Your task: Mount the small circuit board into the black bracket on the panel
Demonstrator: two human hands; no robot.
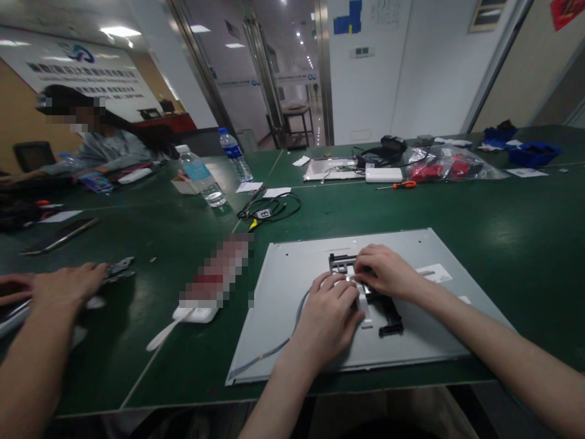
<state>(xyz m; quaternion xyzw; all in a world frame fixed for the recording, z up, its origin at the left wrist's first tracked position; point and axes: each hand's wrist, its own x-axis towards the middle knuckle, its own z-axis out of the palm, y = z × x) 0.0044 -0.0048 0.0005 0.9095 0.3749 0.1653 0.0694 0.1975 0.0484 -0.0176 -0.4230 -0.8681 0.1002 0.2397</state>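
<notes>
A grey metal panel (292, 268) lies flat on the green table (503, 244) in front of me. A black plastic bracket (388, 317) sits at its middle, and a grey cable (274, 350) runs off to the lower left. My left hand (329, 311) rests curled on the panel just left of the bracket, fingers bent down over a small white part. My right hand (386, 271) presses on the bracket's top end, fingers closed together on it. What sits under the fingertips is hidden.
A co-worker's hand (68, 283) lies at the left beside small metal parts. A white device (196, 314), two water bottles (203, 177), black cables (269, 210), an orange-handled screwdriver (402, 185), a plastic bag of red parts (443, 163) and another panel (329, 169) lie farther back.
</notes>
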